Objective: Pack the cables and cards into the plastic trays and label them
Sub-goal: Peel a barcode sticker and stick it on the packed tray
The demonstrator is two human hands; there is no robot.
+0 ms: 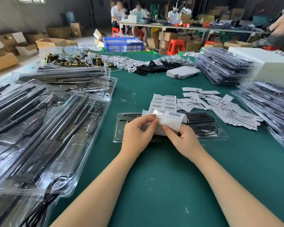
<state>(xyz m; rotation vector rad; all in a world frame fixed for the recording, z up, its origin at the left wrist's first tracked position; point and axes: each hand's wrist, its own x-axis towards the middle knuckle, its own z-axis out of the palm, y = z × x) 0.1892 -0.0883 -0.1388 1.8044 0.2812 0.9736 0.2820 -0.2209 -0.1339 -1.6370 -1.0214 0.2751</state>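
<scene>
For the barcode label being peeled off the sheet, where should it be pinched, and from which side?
At its lifted corner, from the left. The left hand already pinches that free edge of the barcode label between thumb and fingertip, while the right hand holds the label sheet, curled back over the plastic tray. The bend in the sheet probably raises the label's edge; elsewhere it lies flat.

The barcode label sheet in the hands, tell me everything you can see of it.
The barcode label sheet is a white, glossy paper strip with two columns of small black barcode stickers. Its far end lies flat on the green table; its near end curls over the clear plastic tray. The left hand pinches a sticker at its edge; the right hand holds the backing.
</scene>
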